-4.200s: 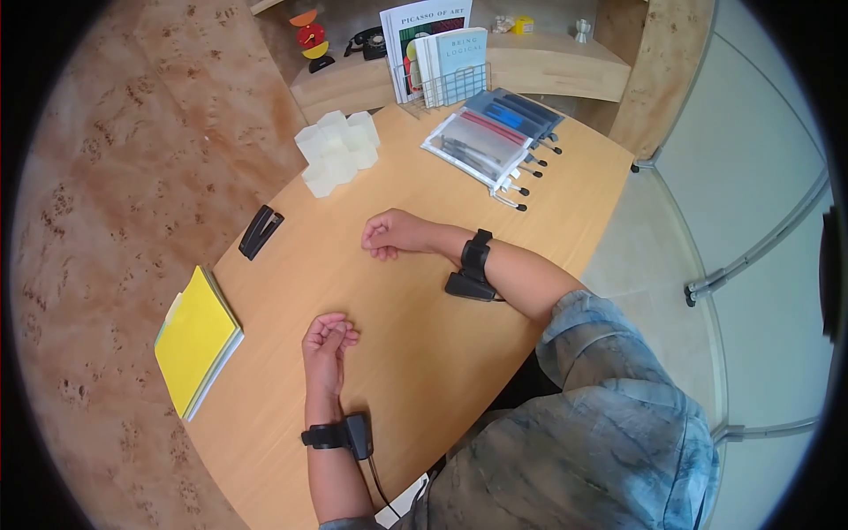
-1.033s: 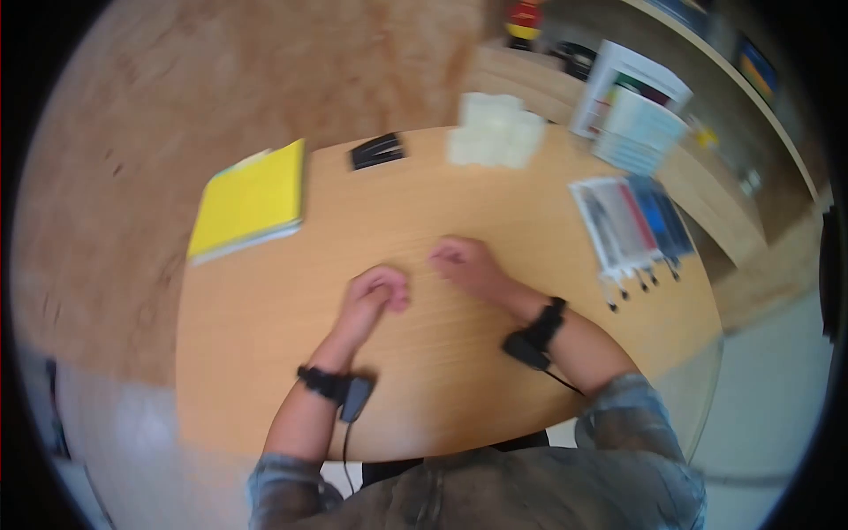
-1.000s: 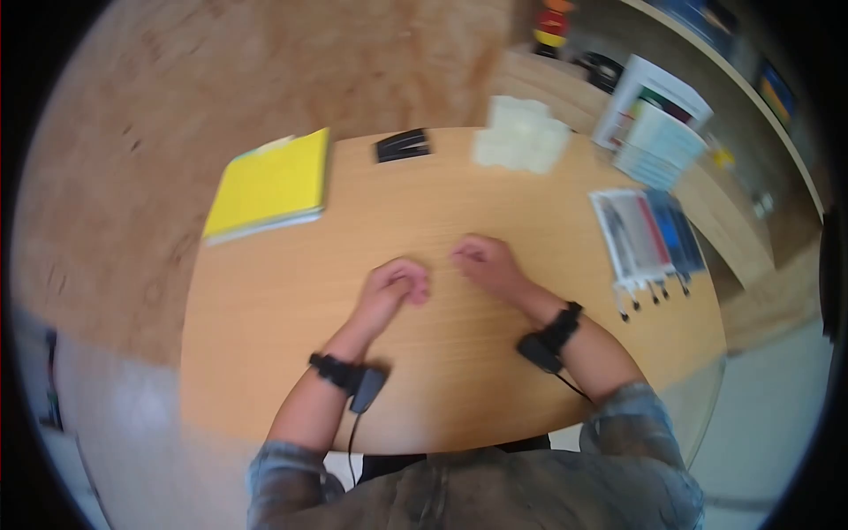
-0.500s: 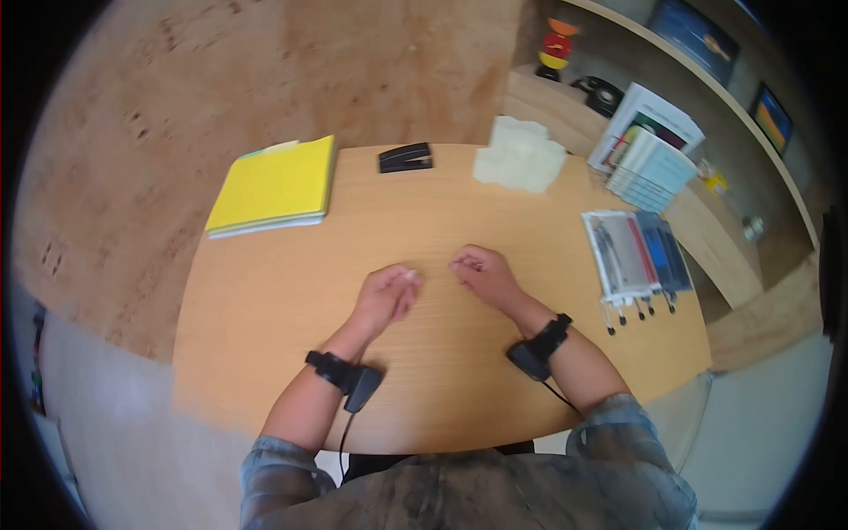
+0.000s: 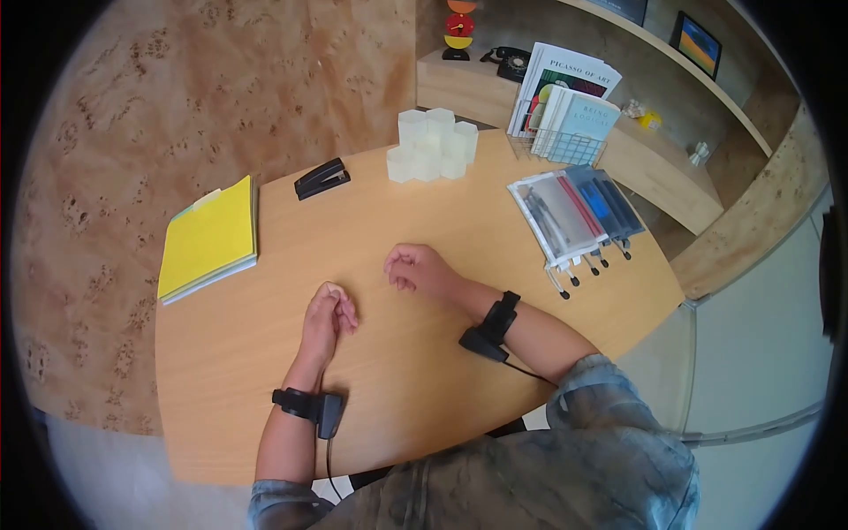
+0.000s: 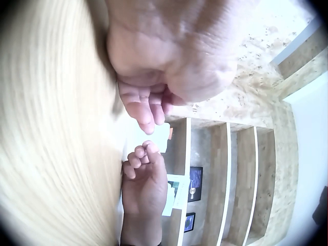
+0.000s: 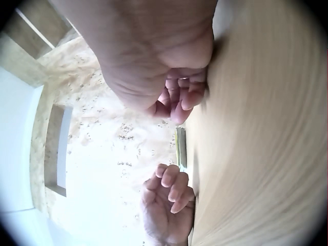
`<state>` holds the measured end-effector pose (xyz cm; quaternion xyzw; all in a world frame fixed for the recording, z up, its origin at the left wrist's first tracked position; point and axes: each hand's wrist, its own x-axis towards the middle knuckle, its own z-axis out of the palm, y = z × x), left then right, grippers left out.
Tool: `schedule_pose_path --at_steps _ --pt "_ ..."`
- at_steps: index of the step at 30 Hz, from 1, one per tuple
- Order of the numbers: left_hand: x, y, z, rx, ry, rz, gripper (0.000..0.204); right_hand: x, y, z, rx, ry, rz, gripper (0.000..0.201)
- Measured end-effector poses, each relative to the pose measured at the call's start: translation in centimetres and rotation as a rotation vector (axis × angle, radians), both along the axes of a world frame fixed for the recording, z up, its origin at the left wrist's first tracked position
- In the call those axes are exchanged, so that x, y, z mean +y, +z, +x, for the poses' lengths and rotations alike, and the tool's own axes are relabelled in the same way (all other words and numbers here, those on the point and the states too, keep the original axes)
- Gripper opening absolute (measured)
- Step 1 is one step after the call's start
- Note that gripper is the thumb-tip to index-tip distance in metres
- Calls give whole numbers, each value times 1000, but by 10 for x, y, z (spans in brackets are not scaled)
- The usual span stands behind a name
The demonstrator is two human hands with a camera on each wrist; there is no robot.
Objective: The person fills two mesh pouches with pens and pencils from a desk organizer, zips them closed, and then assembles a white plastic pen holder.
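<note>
Both hands rest on the wooden table, fingers loosely curled around nothing. My left hand lies left of the middle, and my right hand is a little farther forward and to its right. In the left wrist view the left fingers hang loosely bent, with the right hand beyond them. The right wrist view shows the right fingers relaxed near the table surface. Nearest the left hand is a yellow folder on a stack of papers. A black stapler lies at the far edge.
A pale hexagonal-cell holder stands at the back. Zip pouches with black pulls lie at the right, overlapping. Behind them a wire basket holds books. A shelf carries a black telephone and small ornaments.
The head view has swung left and back to the right, so the table shifts in the frame. The hands stay on the table, loosely curled; the objects keep their places.
</note>
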<state>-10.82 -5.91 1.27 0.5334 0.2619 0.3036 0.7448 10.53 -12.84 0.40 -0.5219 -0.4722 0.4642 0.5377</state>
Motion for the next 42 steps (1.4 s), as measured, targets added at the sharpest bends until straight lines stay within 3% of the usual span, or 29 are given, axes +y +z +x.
schedule_pose_path --at_steps 3,6,12,15,21,24,32,35,38,42 --pt "5 -4 -3 -54 -49 -16 20 -3 24 7 175 -13 -92 11" --pt "12 -17 -6 -19 -108 33 17 -17 57 9 204 114 -49 10" --pt "9 -13 -3 -5 -76 46 12 -47 89 -8 -29 207 -142 9" --pt "7 -15 -1 44 -99 113 14 -73 91 -21 -196 399 -294 10" --pt "12 -24 -2 37 -160 134 18 -146 76 -47 -174 695 -551 12" --pt "14 -26 -3 41 -188 125 19 -161 83 -52 -297 775 -527 12" --pt "7 -18 -3 104 -143 159 15 -139 100 -40 -225 504 -516 12" --pt "4 -12 -3 108 -151 157 16 -133 102 -20 -350 444 -555 14" --pt "9 -19 -5 82 -185 165 17 -134 95 19 -448 327 -448 13" --pt "9 -20 -6 65 -202 141 19 -142 94 94 -904 -74 -412 7"
